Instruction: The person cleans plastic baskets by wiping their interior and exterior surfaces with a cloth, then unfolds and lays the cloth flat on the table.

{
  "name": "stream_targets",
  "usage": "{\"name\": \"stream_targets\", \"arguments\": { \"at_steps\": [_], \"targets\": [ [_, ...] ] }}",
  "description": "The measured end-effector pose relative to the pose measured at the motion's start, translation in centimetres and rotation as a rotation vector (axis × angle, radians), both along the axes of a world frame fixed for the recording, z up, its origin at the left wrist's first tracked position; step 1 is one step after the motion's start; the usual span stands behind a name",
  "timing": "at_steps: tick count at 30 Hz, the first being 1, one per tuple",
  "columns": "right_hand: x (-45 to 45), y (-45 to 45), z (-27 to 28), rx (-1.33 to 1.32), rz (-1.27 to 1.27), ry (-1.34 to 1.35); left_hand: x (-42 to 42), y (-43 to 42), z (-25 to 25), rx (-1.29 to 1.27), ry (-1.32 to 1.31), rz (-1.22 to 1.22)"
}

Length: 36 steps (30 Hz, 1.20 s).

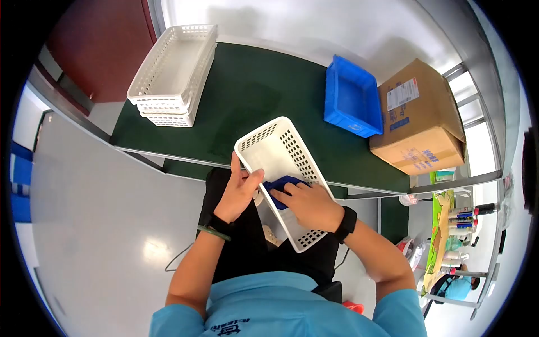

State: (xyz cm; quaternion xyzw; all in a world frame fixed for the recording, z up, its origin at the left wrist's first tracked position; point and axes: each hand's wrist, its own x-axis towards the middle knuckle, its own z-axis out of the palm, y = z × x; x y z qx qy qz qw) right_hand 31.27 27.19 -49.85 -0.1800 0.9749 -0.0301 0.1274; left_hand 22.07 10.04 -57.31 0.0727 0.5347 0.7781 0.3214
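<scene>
A white plastic basket (264, 154) with slotted sides is tilted over my lap, its far end at the edge of the green table. My left hand (240, 191) grips the basket's left rim, thumb on top and fingers along the outside. Inside the basket, my right hand (306, 203) presses a dark blue cloth (279, 185) against the inner surface. Part of the cloth is hidden beneath the fingers.
Stacked white baskets (174, 73) stand at the table's (252, 84) back left. A blue plastic crate (353, 98) and a cardboard box (418, 121) sit at the right. Bottles (463, 219) line a shelf at far right, with another person (457, 287) beyond.
</scene>
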Motion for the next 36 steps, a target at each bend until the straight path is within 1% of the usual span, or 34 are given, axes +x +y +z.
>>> {"name": "stream_targets", "arguments": {
  "at_steps": [1, 2, 4, 5, 7, 8, 9, 11, 13, 14, 17, 19, 21, 23, 25, 27, 28, 29, 31, 32, 33, 36],
  "targets": [
    [-0.3, -0.2, -0.3, -0.002, -0.005, 0.002, 0.0, 0.0, -0.1, -0.027, 0.079, -0.02],
    [-0.7, -0.5, -0.5, -0.002, -0.011, 0.045, 0.0, 0.1, -0.1, -0.03, 0.081, -0.028],
    [-1.8, -1.2, -0.7, -0.026, -0.047, 0.085, -0.1, 0.2, 0.3, 0.096, 0.07, 0.026],
    [-2.5, -1.4, -1.0, -0.028, -0.055, 0.091, -0.1, 0.2, 0.7, 0.096, 0.072, 0.021],
    [-3.9, -2.2, -2.1, -0.064, -0.176, 0.168, 0.1, 0.1, 1.4, 0.11, -0.052, 0.011],
    [-4.7, -2.5, -2.8, -0.087, -0.223, 0.251, 0.2, 0.2, 1.0, 0.062, -0.031, 0.015],
    [-5.2, -2.7, -3.2, -0.062, -0.257, 0.255, 0.2, 0.2, 0.6, -0.004, -0.011, 0.031],
    [-5.9, -3.2, -2.3, -0.043, -0.294, 0.172, -0.2, 0.1, 1.1, -0.009, -0.024, 0.018],
    [-6.6, -3.1, -2.7, 0.047, -0.451, 0.113, -0.1, 0.1, 0.6, -0.034, -0.029, 0.016],
    [-7.5, -2.6, -2.8, 0.03, -0.498, 0.129, 0.0, 0.0, 0.4, -0.055, -0.031, 0.015],
    [-8.7, -2.0, -1.9, -0.027, -0.548, 0.009, 0.0, 0.3, 0.5, -0.035, 0.044, -0.004],
    [-8.7, -1.0, -2.2, -0.078, -0.52, 0.017, -0.1, 0.3, 0.6, -0.017, 0.028, -0.024],
    [-8.3, -0.2, -2.2, -0.124, -0.491, 0.027, 0.1, 0.5, 1.6, 0.006, -0.048, 0.006],
    [-7.5, -0.1, -1.9, -0.243, -0.378, -0.026, 0.1, 0.5, 1.2, -0.022, -0.053, 0.01],
    [-6.7, -0.5, -2.4, -0.298, -0.282, -0.038, 0.1, 0.6, 1.0, -0.058, -0.068, 0.028],
    [-5.6, -1.1, -2.7, -0.287, -0.22, -0.096, 0.2, 0.5, 1.7, 0.033, -0.059, 0.015],
    [-5.2, -1.1, -2.2, -0.25, -0.187, -0.103, 0.3, 0.5, 1.6, 0.001, -0.056, 0.003],
    [-5.0, -1.2, -1.7, -0.254, -0.184, -0.098, 0.5, 0.4, 1.3, -0.032, -0.052, -0.008],
    [-4.7, -1.5, -0.8, -0.093, -0.183, -0.014, 0.5, 0.5, 1.3, -0.036, -0.04, -0.003],
    [-5.0, -1.4, -1.6, -0.063, -0.214, 0.072, 0.3, 0.4, 1.3, -0.038, -0.031, -0.022],
    [-5.6, -1.5, -2.4, -0.046, -0.335, 0.123, 0.1, 0.5, 1.5, -0.041, -0.02, -0.044],
    [-7.1, -0.7, -1.3, -0.119, -0.387, 0.032, 0.0, 0.6, 2.4, -0.038, -0.036, -0.035]
  ]
}}
